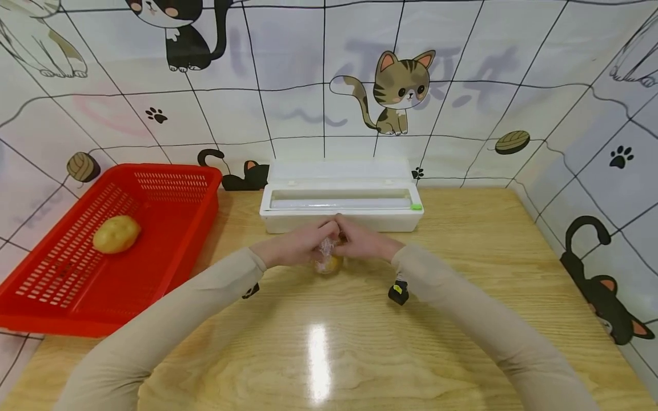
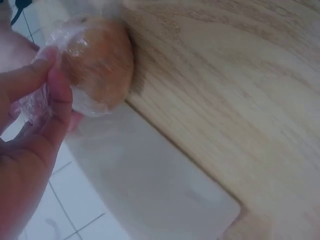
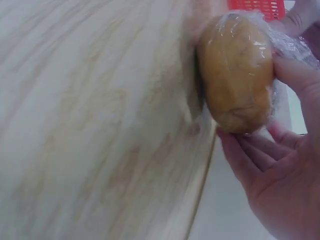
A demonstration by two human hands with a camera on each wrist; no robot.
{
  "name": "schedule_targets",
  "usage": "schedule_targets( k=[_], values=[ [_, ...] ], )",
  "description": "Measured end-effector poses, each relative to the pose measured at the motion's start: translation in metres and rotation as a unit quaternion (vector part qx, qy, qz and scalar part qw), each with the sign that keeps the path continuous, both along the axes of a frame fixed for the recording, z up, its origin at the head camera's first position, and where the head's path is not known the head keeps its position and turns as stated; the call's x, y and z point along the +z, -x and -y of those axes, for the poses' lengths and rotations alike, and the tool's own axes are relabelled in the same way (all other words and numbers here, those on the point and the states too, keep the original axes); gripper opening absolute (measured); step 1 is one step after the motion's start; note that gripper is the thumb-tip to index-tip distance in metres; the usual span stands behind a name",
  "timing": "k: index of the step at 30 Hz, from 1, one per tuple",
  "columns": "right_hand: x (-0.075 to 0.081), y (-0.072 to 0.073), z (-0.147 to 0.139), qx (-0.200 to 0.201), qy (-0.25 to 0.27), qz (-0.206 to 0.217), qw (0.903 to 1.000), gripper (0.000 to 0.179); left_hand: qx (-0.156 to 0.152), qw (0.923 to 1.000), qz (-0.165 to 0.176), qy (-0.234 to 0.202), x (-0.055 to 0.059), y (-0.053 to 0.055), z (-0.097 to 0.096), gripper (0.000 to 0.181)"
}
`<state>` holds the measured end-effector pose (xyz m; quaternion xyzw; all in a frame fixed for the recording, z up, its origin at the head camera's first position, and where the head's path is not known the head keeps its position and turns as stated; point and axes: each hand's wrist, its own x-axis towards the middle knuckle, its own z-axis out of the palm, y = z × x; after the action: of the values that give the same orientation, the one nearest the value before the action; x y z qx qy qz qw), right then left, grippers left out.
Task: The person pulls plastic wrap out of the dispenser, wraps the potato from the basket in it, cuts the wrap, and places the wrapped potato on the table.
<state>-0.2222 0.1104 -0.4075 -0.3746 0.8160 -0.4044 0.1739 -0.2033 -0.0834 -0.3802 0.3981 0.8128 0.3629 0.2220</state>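
Observation:
A potato (image 3: 237, 75) wrapped in clear cling film (image 2: 35, 105) sits on the table between the two hands, in front of the white film dispenser (image 1: 339, 221). The left hand (image 1: 303, 242) pinches gathered film between thumb and fingertips, best seen in the left wrist view. From the other side the right hand (image 1: 365, 240) holds the wrapped potato, its thumb against the film and its fingers at the potato's lower end in the right wrist view. In the head view the hands hide most of this potato.
A red plastic basket (image 1: 177, 240) stands at the left with an unwrapped potato (image 1: 117, 234) in it. The dispenser's lid (image 1: 344, 170) is raised, with a film roll (image 1: 339, 203) inside. Cat-patterned cloth (image 1: 288, 114) rises behind the wooden table (image 1: 462, 245).

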Motion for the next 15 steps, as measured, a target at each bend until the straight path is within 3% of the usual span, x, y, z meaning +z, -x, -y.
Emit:
schedule_targets(
  k=[1,3,9,12,15],
  values=[
    [0.000,-0.001,-0.001,-0.005,-0.002,-0.001,1.0000,0.039,-0.005,0.9996,-0.027,0.003,-0.001,0.003,0.000,0.025],
    [0.002,-0.003,-0.003,-0.013,-0.010,-0.015,0.9998,0.037,-0.033,0.9891,-0.141,0.025,-0.002,0.006,0.001,0.042],
    [0.008,-0.009,-0.008,-0.070,-0.049,-0.083,0.9928,0.040,-0.033,0.9886,-0.146,0.008,-0.003,0.012,-0.006,0.050],
    [0.010,-0.015,-0.012,-0.111,-0.041,-0.070,0.9905,0.039,-0.031,0.9908,-0.131,0.007,-0.002,0.014,-0.009,0.053],
    [0.012,-0.023,-0.015,-0.130,0.000,-0.043,0.9906,0.030,-0.021,0.9941,-0.106,0.010,-0.002,0.016,-0.011,0.054]
  ],
)
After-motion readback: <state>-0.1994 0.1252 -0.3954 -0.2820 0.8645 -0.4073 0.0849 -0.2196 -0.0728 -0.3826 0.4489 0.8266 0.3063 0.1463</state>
